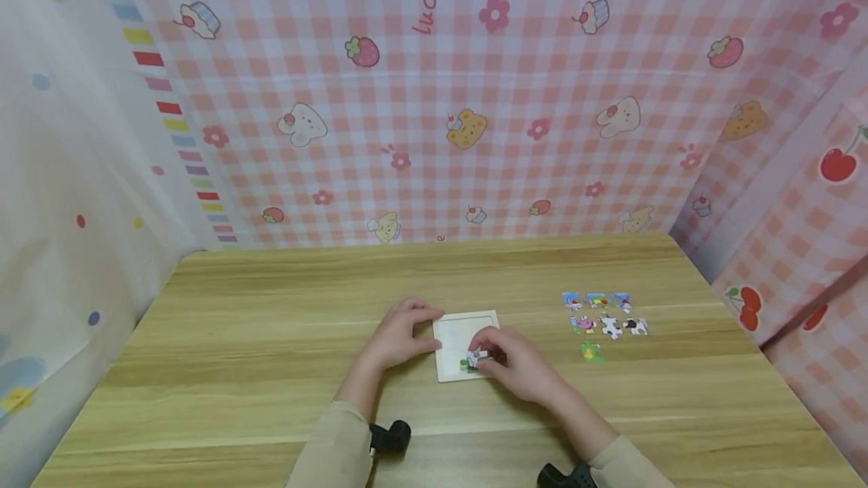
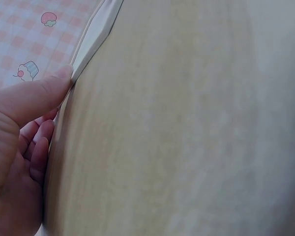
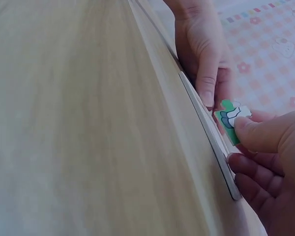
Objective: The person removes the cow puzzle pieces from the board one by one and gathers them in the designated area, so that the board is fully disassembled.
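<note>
Near the table's middle lies a square, pale puzzle tray (image 1: 453, 331) with a raised border. My left hand (image 1: 401, 333) rests against its left side, thumb and index finger spread apart along the edge. In the left wrist view the thumb (image 2: 49, 93) touches the tray's rim. Over the tray's lower right part, my right hand (image 1: 513, 364) pinches a puzzle piece (image 3: 231, 118), green and white with dark outlines, between thumb and fingers. The right wrist view shows this piece tilted above the tray's border (image 3: 206, 130). Whether it touches the tray floor I cannot tell.
Right of the tray, several loose puzzle pieces (image 1: 610, 327) lie in rows on the wooden table (image 1: 271, 337). A green piece (image 1: 591, 352) lies nearest me among them. A pink checked cloth (image 1: 434, 172) hangs behind the table, with more cloth at both sides.
</note>
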The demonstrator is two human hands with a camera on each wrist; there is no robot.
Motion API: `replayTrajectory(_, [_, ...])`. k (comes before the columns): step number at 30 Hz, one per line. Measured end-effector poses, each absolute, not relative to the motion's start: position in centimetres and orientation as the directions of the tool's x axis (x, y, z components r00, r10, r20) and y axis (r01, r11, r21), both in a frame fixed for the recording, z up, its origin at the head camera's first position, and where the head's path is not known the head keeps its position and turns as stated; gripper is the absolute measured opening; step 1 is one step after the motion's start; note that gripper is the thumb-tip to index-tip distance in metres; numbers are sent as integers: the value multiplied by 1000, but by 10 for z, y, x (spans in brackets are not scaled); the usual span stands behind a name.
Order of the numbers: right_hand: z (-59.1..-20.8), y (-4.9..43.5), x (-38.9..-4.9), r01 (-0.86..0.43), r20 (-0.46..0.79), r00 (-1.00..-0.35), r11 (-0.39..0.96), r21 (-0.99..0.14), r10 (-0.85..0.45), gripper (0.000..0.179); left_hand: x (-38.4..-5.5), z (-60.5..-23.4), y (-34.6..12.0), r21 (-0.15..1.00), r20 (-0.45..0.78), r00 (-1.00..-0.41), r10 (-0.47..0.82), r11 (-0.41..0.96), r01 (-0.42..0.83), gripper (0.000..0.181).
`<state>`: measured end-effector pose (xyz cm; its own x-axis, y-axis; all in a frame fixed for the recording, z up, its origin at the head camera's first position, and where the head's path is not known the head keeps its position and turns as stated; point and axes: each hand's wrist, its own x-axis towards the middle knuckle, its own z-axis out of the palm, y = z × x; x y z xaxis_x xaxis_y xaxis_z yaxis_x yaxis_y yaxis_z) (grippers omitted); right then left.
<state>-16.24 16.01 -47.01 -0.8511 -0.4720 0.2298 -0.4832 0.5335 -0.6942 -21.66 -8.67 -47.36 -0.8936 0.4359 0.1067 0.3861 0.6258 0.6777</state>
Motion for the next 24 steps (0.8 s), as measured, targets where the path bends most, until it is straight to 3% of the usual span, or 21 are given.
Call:
replayTrajectory(9, [-470,178,-160,-502,295,-838,439,-745,-458,20,-217,-474,-88,674,123,-889,441,621,401,48])
replayTrajectory(24, [-468,229,-147,-474,343,-878,505,-721,-333,21,-217,-474,-88,677,115,-889,443,620,396,48])
